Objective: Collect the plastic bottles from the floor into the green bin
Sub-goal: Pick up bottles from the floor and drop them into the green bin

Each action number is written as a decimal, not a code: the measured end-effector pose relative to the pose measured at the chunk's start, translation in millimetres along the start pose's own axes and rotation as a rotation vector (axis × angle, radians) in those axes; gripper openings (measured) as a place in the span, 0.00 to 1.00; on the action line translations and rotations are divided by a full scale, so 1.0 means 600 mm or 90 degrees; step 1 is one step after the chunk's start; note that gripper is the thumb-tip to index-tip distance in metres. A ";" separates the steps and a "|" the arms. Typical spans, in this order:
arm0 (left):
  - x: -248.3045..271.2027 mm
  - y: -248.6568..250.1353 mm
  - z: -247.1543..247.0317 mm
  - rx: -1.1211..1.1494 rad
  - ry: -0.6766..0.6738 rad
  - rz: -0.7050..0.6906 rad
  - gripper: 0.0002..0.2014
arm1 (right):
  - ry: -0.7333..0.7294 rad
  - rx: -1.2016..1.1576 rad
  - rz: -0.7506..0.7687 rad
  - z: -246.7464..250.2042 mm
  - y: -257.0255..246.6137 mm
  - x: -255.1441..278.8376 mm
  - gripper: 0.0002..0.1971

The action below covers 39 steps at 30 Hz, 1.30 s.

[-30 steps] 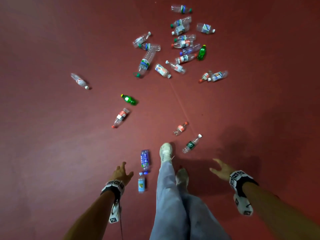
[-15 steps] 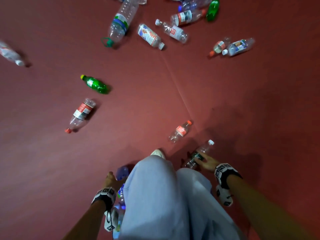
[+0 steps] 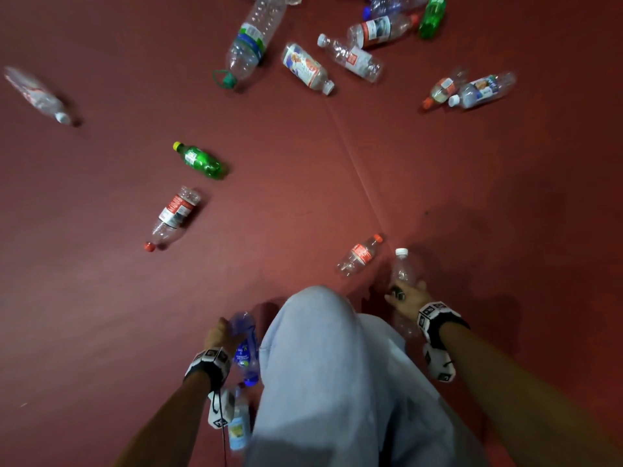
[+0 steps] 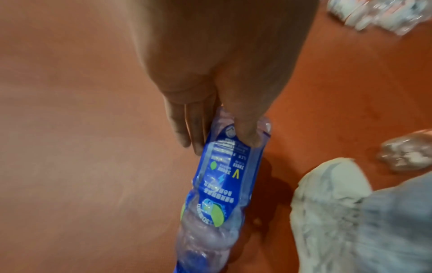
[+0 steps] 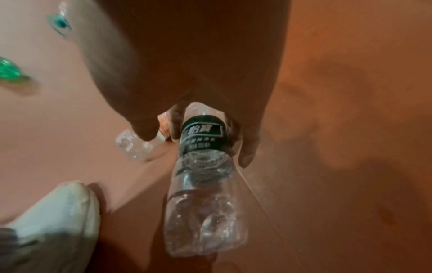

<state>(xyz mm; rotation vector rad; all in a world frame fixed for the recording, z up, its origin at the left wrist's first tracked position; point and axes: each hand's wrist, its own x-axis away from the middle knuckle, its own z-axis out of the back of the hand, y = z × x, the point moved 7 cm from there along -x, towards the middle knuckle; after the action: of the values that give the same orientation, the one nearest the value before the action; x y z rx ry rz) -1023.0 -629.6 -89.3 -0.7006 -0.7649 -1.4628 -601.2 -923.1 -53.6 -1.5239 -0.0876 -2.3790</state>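
Note:
My left hand (image 3: 222,337) (image 4: 210,118) grips a clear bottle with a blue label (image 3: 245,348) (image 4: 224,177) beside my left knee. My right hand (image 3: 406,296) (image 5: 210,129) holds a clear bottle with a dark green label and white cap (image 3: 401,271) (image 5: 203,166), its cap pointing away from me. A small red-capped bottle (image 3: 359,256) lies just left of that hand. A light-blue-labelled bottle (image 3: 240,429) lies on the floor under my left wrist. The green bin is not in view.
Several more bottles lie on the dark red floor (image 3: 303,203): a green one (image 3: 200,160), a red-labelled one (image 3: 173,215), a clear one (image 3: 35,94) far left, a cluster at the top (image 3: 337,55). My grey-trousered knees (image 3: 323,365) and white shoe (image 5: 58,208) sit between my hands.
I have crouched lower and the floor has come closer. Both hands went from spread and empty to holding bottles; the right one has lifted its bottle so the cap points away.

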 end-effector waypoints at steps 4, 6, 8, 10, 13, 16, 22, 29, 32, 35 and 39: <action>0.117 0.041 0.115 0.020 -0.016 -0.035 0.26 | 0.075 0.036 0.021 0.099 -0.036 0.155 0.15; 0.200 0.074 0.194 -0.001 -0.011 -0.065 0.29 | 0.088 0.061 0.040 0.150 -0.063 0.252 0.15; 0.293 0.104 0.278 -0.020 -0.003 -0.091 0.28 | 0.096 0.079 0.059 0.205 -0.095 0.361 0.14; 0.394 0.134 0.366 -0.018 0.009 -0.112 0.28 | 0.095 0.078 0.070 0.260 -0.125 0.472 0.13; 0.532 0.183 0.491 -0.011 0.024 -0.149 0.25 | 0.107 0.037 0.079 0.346 -0.175 0.634 0.12; 0.646 0.246 0.600 0.001 0.031 -0.197 0.22 | 0.134 -0.100 0.095 0.425 -0.230 0.761 0.13; 0.808 0.390 0.744 0.088 0.041 -0.388 0.19 | 0.111 -0.390 0.265 0.517 -0.360 0.892 0.18; 0.943 0.495 0.807 0.375 -0.001 -0.483 0.25 | 0.158 -0.409 0.384 0.555 -0.450 0.959 0.09; 0.983 0.511 0.817 0.510 0.008 -0.493 0.22 | 0.119 -0.355 0.432 0.581 -0.484 0.980 0.05; 1.013 0.509 0.827 0.571 0.058 -0.472 0.20 | 0.100 -0.316 0.503 0.621 -0.517 1.001 0.08; 1.057 0.480 0.832 0.718 0.077 -0.385 0.33 | 0.088 -0.243 0.621 0.669 -0.554 1.054 0.19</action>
<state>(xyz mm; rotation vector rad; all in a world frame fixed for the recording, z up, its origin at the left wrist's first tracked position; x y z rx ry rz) -770.6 -602.1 729.0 0.5182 -1.5790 -1.2776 -590.1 -664.7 724.1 -1.1188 0.9563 -1.7133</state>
